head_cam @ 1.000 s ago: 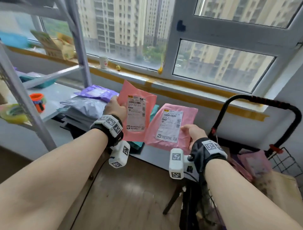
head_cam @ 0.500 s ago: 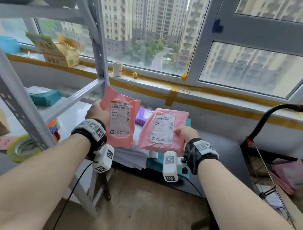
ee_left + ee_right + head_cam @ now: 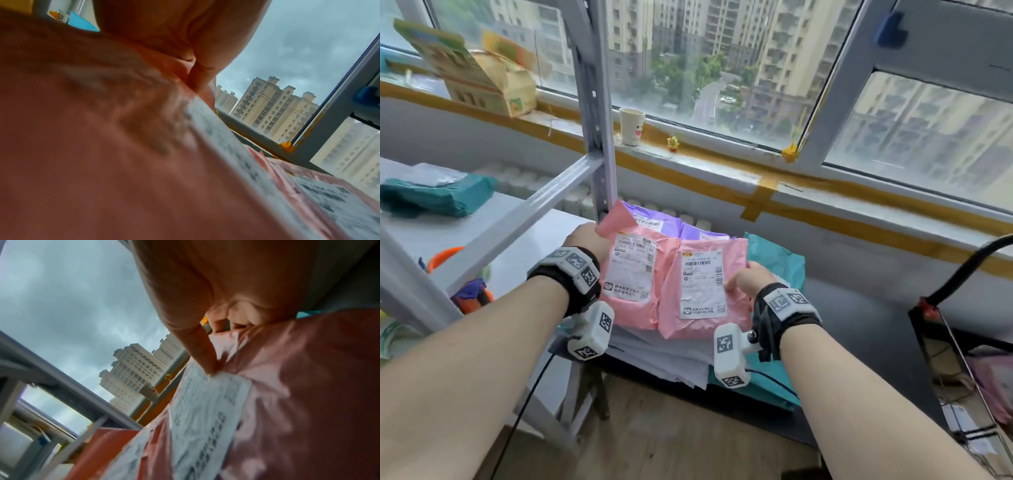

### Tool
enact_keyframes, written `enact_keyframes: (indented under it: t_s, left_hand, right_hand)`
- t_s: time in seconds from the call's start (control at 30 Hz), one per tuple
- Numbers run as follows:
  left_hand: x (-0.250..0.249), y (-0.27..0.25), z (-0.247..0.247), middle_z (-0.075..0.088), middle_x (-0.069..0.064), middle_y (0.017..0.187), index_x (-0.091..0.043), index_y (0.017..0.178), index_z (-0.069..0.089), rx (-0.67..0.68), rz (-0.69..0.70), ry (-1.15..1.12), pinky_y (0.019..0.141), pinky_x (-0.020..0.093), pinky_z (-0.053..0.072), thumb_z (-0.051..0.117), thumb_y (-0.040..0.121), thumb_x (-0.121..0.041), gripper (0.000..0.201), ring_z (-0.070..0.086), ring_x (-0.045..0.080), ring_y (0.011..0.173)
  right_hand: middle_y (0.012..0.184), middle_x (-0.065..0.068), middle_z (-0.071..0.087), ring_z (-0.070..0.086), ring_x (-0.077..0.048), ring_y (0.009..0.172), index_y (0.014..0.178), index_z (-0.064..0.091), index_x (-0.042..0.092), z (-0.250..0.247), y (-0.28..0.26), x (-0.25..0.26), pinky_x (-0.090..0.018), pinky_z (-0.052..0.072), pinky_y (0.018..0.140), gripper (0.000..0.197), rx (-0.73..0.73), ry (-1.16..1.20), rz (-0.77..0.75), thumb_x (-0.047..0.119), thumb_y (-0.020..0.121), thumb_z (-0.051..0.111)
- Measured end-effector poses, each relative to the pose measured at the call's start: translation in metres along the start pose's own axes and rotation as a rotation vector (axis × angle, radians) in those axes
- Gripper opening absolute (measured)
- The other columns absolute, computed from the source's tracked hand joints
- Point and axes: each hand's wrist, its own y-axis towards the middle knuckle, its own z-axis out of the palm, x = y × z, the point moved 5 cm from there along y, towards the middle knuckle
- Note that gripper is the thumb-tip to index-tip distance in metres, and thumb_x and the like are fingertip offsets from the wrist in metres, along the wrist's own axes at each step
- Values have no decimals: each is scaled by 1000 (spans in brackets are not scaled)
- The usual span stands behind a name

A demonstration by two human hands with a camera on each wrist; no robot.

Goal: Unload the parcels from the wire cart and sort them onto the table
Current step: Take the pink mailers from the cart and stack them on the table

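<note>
My left hand (image 3: 585, 240) grips a pink parcel (image 3: 630, 308) by its left edge; its white label faces up, and in the left wrist view the pink parcel (image 3: 102, 146) fills most of the picture. My right hand (image 3: 750, 279) pinches a second pink parcel (image 3: 736, 325) at its right edge, thumb on the label in the right wrist view, where that parcel (image 3: 298, 386) lies under the hand. Both lie low over a stack of grey parcels (image 3: 654, 356) on the dark table (image 3: 859, 315), the right one overlapping the left. Purple parcels (image 3: 654, 214) and a teal one (image 3: 777, 253) lie behind.
A grey metal shelf post (image 3: 595, 102) stands just left of the parcels. The wire cart (image 3: 969, 359) with a black handle is at the right edge. A paper cup (image 3: 631, 126) and a small yellow toy (image 3: 672, 143) sit on the windowsill. Teal bags (image 3: 434, 195) lie on the shelf.
Both hands have carried the pink parcels left and down from upright in the air to nearly flat over the stack. The two parcels now overlap.
</note>
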Motion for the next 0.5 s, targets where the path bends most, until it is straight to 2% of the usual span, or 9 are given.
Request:
enact_keyframes:
  t_s: [0.07, 0.1, 0.17, 0.23, 0.27, 0.33, 0.4, 0.47, 0.5]
  left_hand:
    - [1, 8, 9, 65, 21, 103, -5, 101, 62, 21, 12, 47, 83, 38, 47, 49, 91, -26, 27, 61, 38, 95]
    - [3, 12, 13, 63, 22, 108, -4, 107, 60, 36, 4, 65, 86, 39, 46, 49, 92, -27, 29, 60, 39, 100]
    - [10, 20, 20, 59, 22, 118, -5, 119, 53, 68, -16, 119, 93, 41, 45, 50, 92, -28, 36, 57, 39, 109]
    - [15, 25, 25, 52, 22, 127, -9, 129, 44, 79, -5, 196, 99, 42, 41, 53, 90, -25, 44, 51, 38, 117]
    - [13, 27, 26, 47, 21, 131, -11, 134, 40, 72, 26, 236, 101, 42, 39, 55, 88, -22, 49, 46, 37, 121]
    - [5, 28, 27, 34, 15, 139, -19, 140, 34, 51, 136, 322, 103, 42, 34, 61, 83, -21, 63, 34, 33, 130]
    - [-6, 26, 30, 21, 7, 150, -29, 144, 28, 60, 275, 485, 109, 44, 25, 66, 80, -34, 74, 20, 26, 139]
    - [-15, 23, 38, 11, 1, 156, -37, 144, 27, 112, 423, 685, 114, 49, 13, 63, 80, -52, 75, 8, 21, 144]
    - [-16, 23, 45, 12, -1, 157, -39, 143, 29, 170, 478, 744, 114, 52, 10, 60, 79, -59, 74, 8, 20, 144]
  right_hand:
    - [140, -12, 47, 48, -29, 125, 143, 32, 7, 4, 4, -1, -34, 38, 101, 62, -34, 10, -6, 10, 88, 61]
    - [142, -13, 44, 46, -30, 127, 147, 24, 10, 7, 5, -1, -36, 38, 102, 73, -43, -9, -5, 8, 86, 64]
    - [146, -15, 37, 43, -33, 130, 151, 6, 19, 12, 5, -2, -41, 36, 105, 98, -74, -96, -21, 8, 79, 72]
    - [144, -16, 35, 45, -33, 128, 151, -2, 31, 15, 4, 0, -43, 36, 106, 112, -90, -165, -68, 14, 74, 78]
    - [142, -17, 35, 45, -33, 127, 150, 3, 35, 17, 4, 2, -42, 35, 106, 111, -83, -191, -98, 19, 71, 80]
    - [141, -16, 31, 42, -32, 127, 143, 20, 39, 22, 5, 8, -43, 36, 108, 98, -58, -280, -159, 30, 67, 81]
    - [148, -11, 19, 35, -33, 133, 140, 30, 39, 29, 6, 13, -46, 33, 110, 95, -33, -391, -204, 39, 61, 83]
    - [156, -5, 3, 29, -34, 137, 144, 29, 39, 38, 7, 18, -48, 31, 112, 101, 24, -458, -229, 43, 59, 84]
    - [157, -5, -3, 27, -35, 139, 146, 26, 40, 42, 8, 19, -49, 30, 112, 104, 62, -480, -227, 44, 59, 84]
